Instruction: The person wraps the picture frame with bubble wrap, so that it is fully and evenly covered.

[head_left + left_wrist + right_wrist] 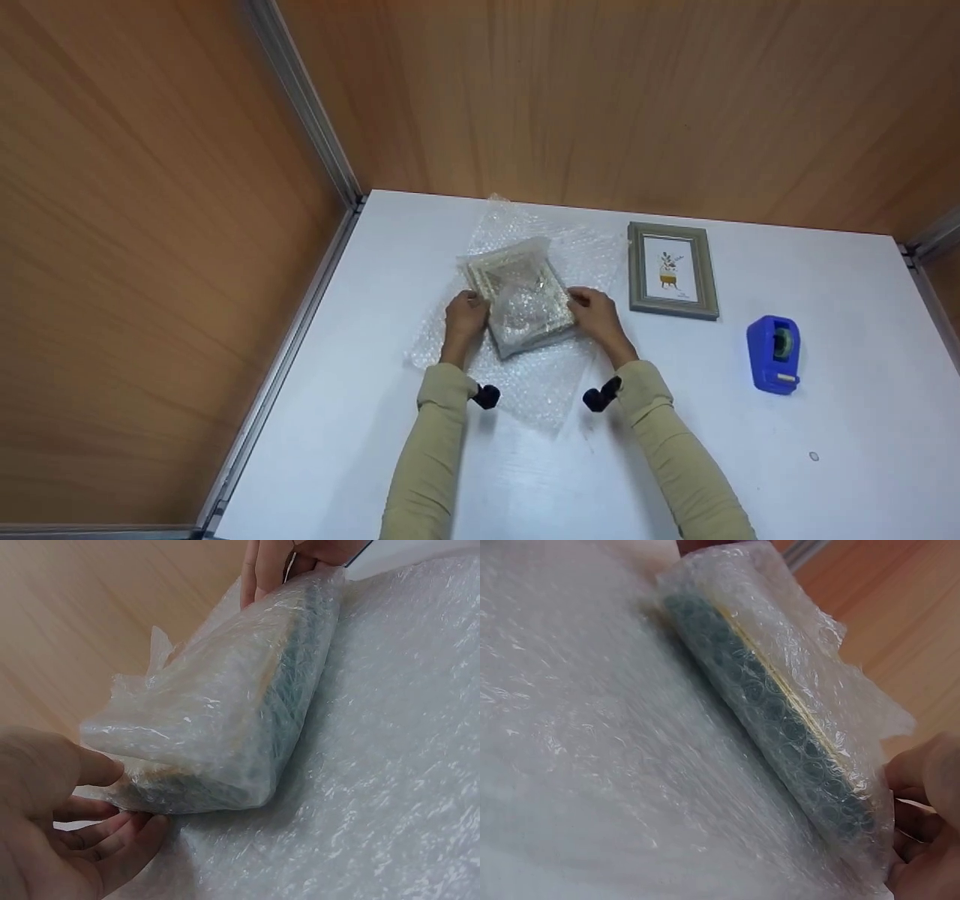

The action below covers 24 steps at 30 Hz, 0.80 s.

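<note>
A picture frame with a gold-patterned border (556, 298) lies tilted on a sheet of bubble wrap (534, 397), with a flap of the wrap folded over its face. The left hand (466, 319) pinches the frame's left side through the wrap; in the left wrist view its thumb lies on top and its fingers curl below the corner. At the opposite side, the right hand (598, 315) pinches the wrapped edge, as the right hand (930, 817) in the right wrist view also shows. The frame's dark side (772, 720) shows through the bubbles.
A grey-green picture frame (636, 266) with a plant print lies right of the wrap. Nearer the right side stands a blue tape dispenser (763, 360) with a roll in it. Wooden panels (600, 105) border the white table (337, 420) at the back and left.
</note>
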### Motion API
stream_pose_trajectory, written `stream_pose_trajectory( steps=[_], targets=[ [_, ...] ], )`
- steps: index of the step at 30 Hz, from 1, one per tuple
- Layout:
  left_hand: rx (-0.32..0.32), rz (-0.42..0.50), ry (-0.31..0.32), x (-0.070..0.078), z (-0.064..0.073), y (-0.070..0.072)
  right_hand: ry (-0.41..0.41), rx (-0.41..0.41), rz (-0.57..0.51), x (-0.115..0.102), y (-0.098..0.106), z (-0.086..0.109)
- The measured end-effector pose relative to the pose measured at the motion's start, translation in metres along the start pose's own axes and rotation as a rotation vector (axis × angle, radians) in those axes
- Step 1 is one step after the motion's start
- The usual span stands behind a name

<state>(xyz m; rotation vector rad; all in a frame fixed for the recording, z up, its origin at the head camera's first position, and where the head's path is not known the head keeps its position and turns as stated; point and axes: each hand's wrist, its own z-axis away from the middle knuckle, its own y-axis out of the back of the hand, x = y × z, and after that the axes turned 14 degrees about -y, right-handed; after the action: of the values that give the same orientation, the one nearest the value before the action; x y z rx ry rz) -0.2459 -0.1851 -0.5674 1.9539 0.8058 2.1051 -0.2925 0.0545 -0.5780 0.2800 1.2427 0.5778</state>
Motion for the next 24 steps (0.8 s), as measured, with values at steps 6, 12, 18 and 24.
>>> stream_pose_trajectory(
  steps=[6,12,18,24],
  targets=[
    [0.010,0.056,0.026,0.001,0.000,-0.001,0.009,0.029,0.008,-0.001,0.000,0.002],
    [0.019,0.017,0.009,0.007,0.002,0.000,0.009,0.037,-0.042,-0.003,0.004,0.006],
    [0.022,0.001,-0.033,0.012,0.002,0.001,-0.013,0.018,-0.100,-0.008,0.014,0.017],
    [-0.005,0.008,-0.042,0.020,0.009,-0.003,-0.045,0.035,-0.161,-0.003,0.023,0.027]
  ],
)
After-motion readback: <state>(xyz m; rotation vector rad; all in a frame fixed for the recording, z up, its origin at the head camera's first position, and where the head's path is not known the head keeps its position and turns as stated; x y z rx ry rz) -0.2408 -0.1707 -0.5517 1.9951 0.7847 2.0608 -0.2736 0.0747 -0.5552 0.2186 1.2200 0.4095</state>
